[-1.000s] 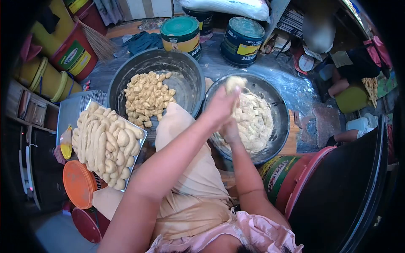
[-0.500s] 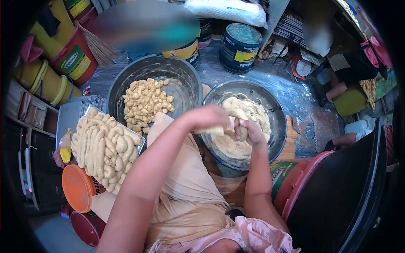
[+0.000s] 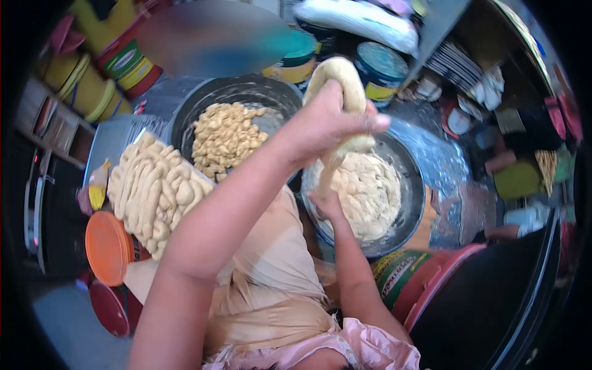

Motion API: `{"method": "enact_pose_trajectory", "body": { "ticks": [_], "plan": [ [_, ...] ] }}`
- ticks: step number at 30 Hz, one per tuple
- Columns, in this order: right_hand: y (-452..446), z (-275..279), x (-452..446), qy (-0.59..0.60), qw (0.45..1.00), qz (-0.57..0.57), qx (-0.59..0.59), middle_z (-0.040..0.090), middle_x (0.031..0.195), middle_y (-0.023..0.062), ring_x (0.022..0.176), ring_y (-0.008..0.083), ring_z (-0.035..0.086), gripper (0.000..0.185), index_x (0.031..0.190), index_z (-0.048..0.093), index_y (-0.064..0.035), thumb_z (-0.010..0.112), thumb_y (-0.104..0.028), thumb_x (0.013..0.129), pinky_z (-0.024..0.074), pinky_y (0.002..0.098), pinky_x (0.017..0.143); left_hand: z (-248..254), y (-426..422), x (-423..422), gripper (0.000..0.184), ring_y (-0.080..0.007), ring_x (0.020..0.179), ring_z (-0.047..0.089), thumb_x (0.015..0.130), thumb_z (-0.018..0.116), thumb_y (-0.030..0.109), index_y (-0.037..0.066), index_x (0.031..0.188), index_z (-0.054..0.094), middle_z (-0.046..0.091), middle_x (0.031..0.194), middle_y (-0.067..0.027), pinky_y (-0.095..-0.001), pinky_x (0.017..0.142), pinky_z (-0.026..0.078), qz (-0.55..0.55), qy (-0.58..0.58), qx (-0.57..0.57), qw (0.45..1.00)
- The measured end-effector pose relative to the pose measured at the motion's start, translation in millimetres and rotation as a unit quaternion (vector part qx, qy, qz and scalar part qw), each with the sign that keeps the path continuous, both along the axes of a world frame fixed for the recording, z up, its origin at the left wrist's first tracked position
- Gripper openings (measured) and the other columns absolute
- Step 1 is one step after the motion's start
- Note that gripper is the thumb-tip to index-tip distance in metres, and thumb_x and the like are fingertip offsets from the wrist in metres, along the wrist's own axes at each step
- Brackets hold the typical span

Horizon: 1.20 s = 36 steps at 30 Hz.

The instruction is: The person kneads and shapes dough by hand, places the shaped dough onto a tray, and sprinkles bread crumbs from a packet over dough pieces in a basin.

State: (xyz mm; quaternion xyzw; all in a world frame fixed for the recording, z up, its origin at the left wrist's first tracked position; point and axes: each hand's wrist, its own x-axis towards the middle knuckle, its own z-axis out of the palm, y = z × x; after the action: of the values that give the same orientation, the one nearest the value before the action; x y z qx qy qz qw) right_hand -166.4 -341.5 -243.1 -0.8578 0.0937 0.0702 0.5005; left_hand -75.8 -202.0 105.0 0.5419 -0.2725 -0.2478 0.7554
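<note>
Since the earlier frame, the left hand (image 3: 325, 120) has risen, clenched around a smooth, looped dough rope (image 3: 353, 83); the right hand (image 3: 327, 205) has shifted leftward below it, its grip too blurred to tell. Soft strands (image 3: 154, 185), seemingly already rolled, lie piled left of both; beyond the right hand, lumpy floury dough (image 3: 369, 191) appears unshaped in a dark basin (image 3: 412, 192).

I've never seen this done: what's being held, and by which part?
The left hand grips dough below its upper loop; whether the right hand holds its lower end is unclear.
</note>
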Motion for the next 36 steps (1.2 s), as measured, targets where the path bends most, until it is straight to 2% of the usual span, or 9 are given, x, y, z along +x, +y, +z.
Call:
{"method": "enact_pose_trajectory", "body": {
  "ticks": [4, 9, 12, 13, 14, 18, 21, 26, 36],
  "plan": [
    [-11.6, -97.9, -22.1, -0.065, 0.993, -0.031, 0.098, 0.065, 0.076, 0.0061, 0.071, 0.0178, 0.062, 0.03, 0.096, 0.062, -0.0022, 0.073, -0.022, 0.076, 0.0493, 0.032, 0.068, 47.0, 68.9, 22.7, 0.033, -0.0055, 0.076, 0.053, 0.079, 0.073, 0.024, 0.004, 0.098, 0.056, 0.056, 0.083, 0.0007, -0.0204, 0.066, 0.044, 0.104, -0.074, -0.062, 0.99],
    [-12.5, -57.3, 20.5, 0.053, 0.998, -0.025, 0.039, 0.062, 0.074, 0.0064, 0.057, 0.0157, 0.057, 0.026, 0.098, 0.06, -0.0024, 0.069, -0.014, 0.076, 0.0488, 0.0317, 0.055, 64.3, 187.0, 59.5, 0.021, -0.0087, 0.058, 0.053, 0.085, 0.065, 0.026, 0.005, 0.088, 0.061, 0.056, 0.072, -0.0008, -0.024, 0.05, 0.044, 0.198, -0.058, -0.092, 0.974],
    [1.8, -17.0, 71.8, 0.03, 0.982, -0.055, 0.178, 0.056, 0.068, 0.0037, 0.046, 0.0129, 0.05, 0.03, 0.102, 0.056, -0.0032, 0.069, -0.015, 0.077, 0.0455, 0.029, 0.043, 78.2, 240.9, 53.6, 0.018, -0.0145, 0.059, 0.056, 0.086, 0.062, 0.023, 0.006, 0.086, 0.059, 0.059, 0.075, -0.0041, -0.0279, 0.05, 0.047, 0.407, -0.05, -0.091, 0.908],
    [11.9, 13.9, 87.3, 0.028, 0.98, -0.046, 0.193, 0.055, 0.068, 0.0033, 0.047, 0.0132, 0.051, 0.034, 0.106, 0.053, -0.0035, 0.068, -0.014, 0.078, 0.0457, 0.0287, 0.043, 75.5, 293.0, 62.8, 0.031, -0.0055, 0.054, 0.047, 0.084, 0.068, 0.03, 0.002, 0.096, 0.061, 0.054, 0.073, -0.0015, -0.0184, 0.047, 0.037, 0.311, -0.049, 0.002, 0.949],
    [22.9, 51.7, 101.6, 0.025, 0.977, -0.037, 0.208, 0.054, 0.068, 0.0029, 0.047, 0.0135, 0.051, 0.037, 0.11, 0.051, -0.0037, 0.068, -0.013, 0.078, 0.0459, 0.0283, 0.042, 84.0, 290.4, 52.6, 0.033, -0.0049, 0.048, 0.042, 0.085, 0.066, 0.032, 0.001, 0.096, 0.063, 0.051, 0.066, 0.0006, -0.0172, 0.042, 0.031, 0.424, -0.098, 0.001, 0.9],
    [77.8, 177.8, 135.2, -0.009, 0.892, 0.164, 0.421, 0.055, 0.088, 0.0074, 0.06, 0.0132, 0.054, 0.051, 0.118, 0.046, -0.0072, 0.07, -0.007, 0.073, 0.0481, 0.0263, 0.048, 96.6, 401.5, 44.3, 0.037, -0.0012, 0.051, 0.04, 0.084, 0.067, 0.032, 0.001, 0.104, 0.067, 0.049, 0.065, 0.007, -0.0172, 0.044, 0.03, 0.48, -0.092, 0.128, 0.863],
    [138.8, 248.8, 162.9, 0.004, 0.911, 0.299, 0.283, 0.055, 0.097, 0.0089, 0.074, 0.0169, 0.058, 0.057, 0.12, 0.047, -0.0069, 0.072, -0.006, 0.069, 0.0509, 0.0279, 0.06, 111.9, 473.6, 13.2, 0.037, -0.0001, 0.059, 0.043, 0.085, 0.065, 0.034, 0.003, 0.106, 0.067, 0.057, 0.079, 0.0056, -0.0166, 0.046, 0.031, 0.541, -0.135, 0.158, 0.815],
    [273.6, 283.4, 223.1, -0.242, 0.862, 0.442, -0.049, 0.062, 0.097, 0.009, 0.088, 0.0174, 0.06, 0.041, 0.11, 0.058, -0.0019, 0.07, -0.005, 0.071, 0.0477, 0.0295, 0.082, 115.0, 574.7, -74.7, 0.038, -0.0065, 0.073, 0.057, 0.092, 0.057, 0.025, 0.008, 0.124, 0.044, 0.064, 0.11, -0.0097, -0.0184, 0.056, 0.043, 0.676, -0.121, 0.042, 0.725],
    [506.9, 227.2, 257.3, -0.359, 0.779, 0.511, -0.056, 0.066, 0.096, 0.011, 0.095, 0.0277, 0.061, 0.026, 0.095, 0.068, -0.0111, 0.07, -0.011, 0.069, 0.0454, 0.0359, 0.086, 18.9, 619.5, -278.2, 0.061, -0.003, 0.065, 0.052, 0.093, 0.051, 0.017, 0.005, 0.143, 0.019, 0.056, 0.112, -0.0132, -0.0119, 0.048, 0.041, 0.744, -0.121, 0.029, 0.656]
  ]
}}
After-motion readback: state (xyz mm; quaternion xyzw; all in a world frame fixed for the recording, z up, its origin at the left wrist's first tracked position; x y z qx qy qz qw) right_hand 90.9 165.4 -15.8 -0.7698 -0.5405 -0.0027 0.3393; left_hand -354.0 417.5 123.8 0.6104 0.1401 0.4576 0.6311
